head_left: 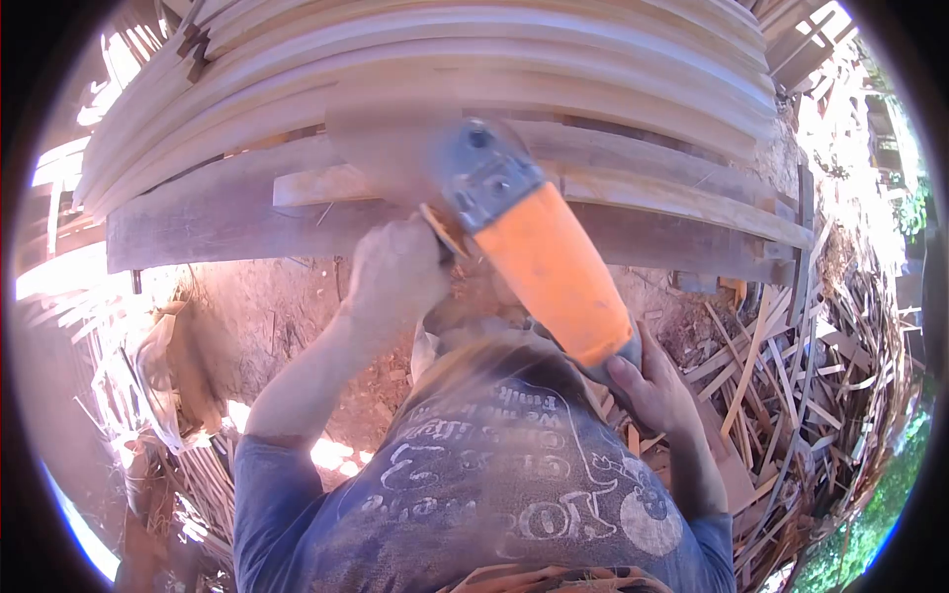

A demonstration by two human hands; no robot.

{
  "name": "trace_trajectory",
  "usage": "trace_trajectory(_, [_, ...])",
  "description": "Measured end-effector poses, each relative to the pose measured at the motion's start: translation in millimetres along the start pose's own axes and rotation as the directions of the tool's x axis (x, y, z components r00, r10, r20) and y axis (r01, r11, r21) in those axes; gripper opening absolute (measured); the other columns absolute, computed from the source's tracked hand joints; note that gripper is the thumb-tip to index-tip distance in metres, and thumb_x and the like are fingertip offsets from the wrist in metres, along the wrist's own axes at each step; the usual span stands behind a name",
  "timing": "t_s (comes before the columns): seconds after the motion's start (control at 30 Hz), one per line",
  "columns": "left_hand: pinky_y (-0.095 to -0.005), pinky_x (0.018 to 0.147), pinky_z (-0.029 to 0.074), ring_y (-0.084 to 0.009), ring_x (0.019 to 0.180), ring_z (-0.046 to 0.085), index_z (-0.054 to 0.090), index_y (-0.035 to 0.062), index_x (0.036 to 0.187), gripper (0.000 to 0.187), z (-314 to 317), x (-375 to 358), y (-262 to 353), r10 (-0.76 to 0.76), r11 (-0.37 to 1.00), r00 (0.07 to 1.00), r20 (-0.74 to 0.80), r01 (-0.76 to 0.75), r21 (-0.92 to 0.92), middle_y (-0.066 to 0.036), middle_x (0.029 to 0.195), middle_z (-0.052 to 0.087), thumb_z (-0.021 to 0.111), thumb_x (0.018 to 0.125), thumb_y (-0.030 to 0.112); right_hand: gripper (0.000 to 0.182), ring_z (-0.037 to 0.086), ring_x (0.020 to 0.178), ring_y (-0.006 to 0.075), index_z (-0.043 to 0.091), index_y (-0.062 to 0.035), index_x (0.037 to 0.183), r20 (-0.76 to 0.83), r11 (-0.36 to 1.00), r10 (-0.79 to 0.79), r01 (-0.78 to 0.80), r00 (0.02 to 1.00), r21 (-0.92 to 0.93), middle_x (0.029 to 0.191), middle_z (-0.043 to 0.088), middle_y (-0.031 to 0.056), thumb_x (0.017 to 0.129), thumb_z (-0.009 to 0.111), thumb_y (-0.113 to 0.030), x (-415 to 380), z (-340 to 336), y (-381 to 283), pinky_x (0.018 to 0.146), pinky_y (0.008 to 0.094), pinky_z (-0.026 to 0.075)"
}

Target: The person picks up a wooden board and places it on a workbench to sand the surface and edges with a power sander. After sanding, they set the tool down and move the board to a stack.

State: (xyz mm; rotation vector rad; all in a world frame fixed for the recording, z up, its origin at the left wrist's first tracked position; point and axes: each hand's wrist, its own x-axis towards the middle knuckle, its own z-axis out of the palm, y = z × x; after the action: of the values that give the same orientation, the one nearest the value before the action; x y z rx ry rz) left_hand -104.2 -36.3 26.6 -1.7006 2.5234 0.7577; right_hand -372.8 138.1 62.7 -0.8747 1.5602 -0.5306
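Up close, an orange-bodied angle grinder (549, 262) fills the middle of the head view, its grey metal head (481, 173) pressed up against a pale strip of wood (326, 186) that lies on a thick dark plank (217, 232); the disc itself cannot be made out, lost in motion blur where tool and wood meet. The left hand (395, 269) is curled shut near the grinder's head, apparently around a side handle, though the handle is hidden under the fingers and only a sliver of orange shows beside them. The right hand (647, 381) wraps closed around the tail end of the orange body, fingers on top, the thumb side out of sight beneath. Above, a stack of long curved boards (474, 59) runs across the whole frame, both ends cut off by the dark round edge of the lens. Below the hands, a blue printed shirt (504, 484) takes up the lower frame, its lettering upside down and smeared, unreadable. To the right, a heap of thin wood offcuts (791, 395) lies tangled on the ground; to the left, bare earth (257, 316) and glare wash out the detail
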Motion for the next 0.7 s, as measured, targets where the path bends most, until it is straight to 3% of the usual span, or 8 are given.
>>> trace_trajectory(0.07, [-0.0423, 0.069, 0.059, -0.0323, 0.077, 0.073, 0.068, 0.0034, 0.088, 0.016, 14, 17, 74, 0.107, 0.990, 0.983, 0.151, -0.119, 0.073, -0.018, 0.079, 0.071, 0.071, 0.077, 0.014, 0.079, 0.059, 0.118, 0.0238, 0.038, 0.0054, 0.145, -0.129, 0.974, -0.068, 0.094, 0.989, 0.206, 0.131, 0.058, 0.0153, 0.094, 0.061, -0.050, -36, -31, 48, 0.098, 0.0379, 0.048])
trace_trajectory(0.13, [-0.0438, 0.068, 0.058, -0.0374, 0.074, 0.071, 0.068, 0.0018, 0.086, 0.021, 39, 40, 132, 0.275, 0.961, 0.937, 0.214, -0.277, -0.022, -0.016, 0.080, 0.071, 0.066, 0.080, 0.021, 0.077, 0.058, 0.116, 0.0218, 0.039, 0.0043, 0.144, -0.161, 0.942, 0.076, -0.018, 0.984, 0.336, 0.130, 0.058, 0.0133, 0.096, 0.059, -0.052, -73, -71, 97, 0.099, 0.0358, 0.046])
trace_trajectory(0.2, [-0.0430, 0.070, 0.058, -0.0355, 0.075, 0.072, 0.068, 0.0029, 0.087, 0.017, 72, 65, 188, 0.483, 0.872, 0.867, 0.124, -0.463, -0.157, -0.017, 0.081, 0.071, 0.066, 0.079, 0.018, 0.077, 0.058, 0.113, 0.0193, 0.040, 0.0040, 0.144, -0.249, 0.939, 0.094, -0.003, 0.964, 0.343, 0.128, 0.058, 0.0125, 0.096, 0.057, -0.054, -98, -106, 134, 0.097, 0.0336, 0.047])
trace_trajectory(0.3, [-0.0428, 0.073, 0.058, -0.0329, 0.081, 0.073, 0.070, 0.0046, 0.088, 0.015, 98, 107, 285, 0.622, 0.783, 0.747, 0.237, -0.582, -0.220, -0.017, 0.087, 0.073, 0.066, 0.080, 0.016, 0.076, 0.060, 0.106, 0.0168, 0.041, 0.0033, 0.142, -0.464, 0.932, 0.180, 0.000, 0.867, 0.361, 0.125, 0.059, 0.0116, 0.097, 0.054, -0.056, -128, -157, 196, 0.089, 0.0301, 0.049])
trace_trajectory(0.37, [-0.0421, 0.075, 0.058, -0.0300, 0.088, 0.073, 0.072, 0.0076, 0.088, 0.012, 115, 128, 355, 0.639, 0.768, 0.736, 0.226, -0.625, -0.138, -0.014, 0.094, 0.074, 0.066, 0.081, 0.015, 0.070, 0.064, 0.082, 0.0174, 0.048, 0.0005, 0.134, -0.484, 0.870, 0.339, -0.073, 0.807, 0.488, 0.105, 0.064, 0.0113, 0.099, 0.047, -0.060, -150, -198, 223, 0.069, 0.0297, 0.054])
trace_trajectory(0.5, [-0.0370, 0.072, 0.057, -0.0222, 0.090, 0.074, 0.075, 0.0102, 0.098, 0.018, 163, 171, 477, 0.702, 0.709, 0.693, 0.165, -0.702, -0.070, -0.007, 0.097, 0.076, 0.067, 0.084, 0.017, 0.067, 0.060, 0.057, 0.0201, 0.055, -0.0039, 0.111, -0.446, 0.717, 0.477, -0.042, 0.757, 0.696, 0.077, 0.062, 0.0095, 0.098, 0.039, -0.067, -156, -271, 255, 0.051, 0.0329, 0.051])
trace_trajectory(0.6, [-0.0352, 0.068, 0.056, -0.0213, 0.089, 0.074, 0.076, 0.0116, 0.101, 0.021, 196, 192, 525, 0.770, 0.635, 0.638, 0.009, -0.768, 0.085, -0.004, 0.097, 0.076, 0.068, 0.083, 0.017, 0.070, 0.057, 0.051, 0.0204, 0.056, -0.0056, 0.099, -0.511, 0.732, 0.473, 0.002, 0.718, 0.681, 0.067, 0.058, 0.0079, 0.097, 0.034, -0.072, -145, -297, 223, 0.045, 0.0334, 0.048])
trace_trajectory(0.7, [-0.0353, 0.065, 0.055, -0.0217, 0.086, 0.074, 0.075, 0.0120, 0.099, 0.019, 191, 192, 506, 0.791, 0.610, 0.606, -0.081, -0.774, 0.169, -0.003, 0.095, 0.076, 0.069, 0.082, 0.016, 0.070, 0.057, 0.052, 0.0200, 0.056, -0.0058, 0.094, -0.537, 0.750, 0.482, -0.010, 0.692, 0.661, 0.066, 0.057, 0.0070, 0.097, 0.033, -0.072, -137, -290, 207, 0.045, 0.0324, 0.048])
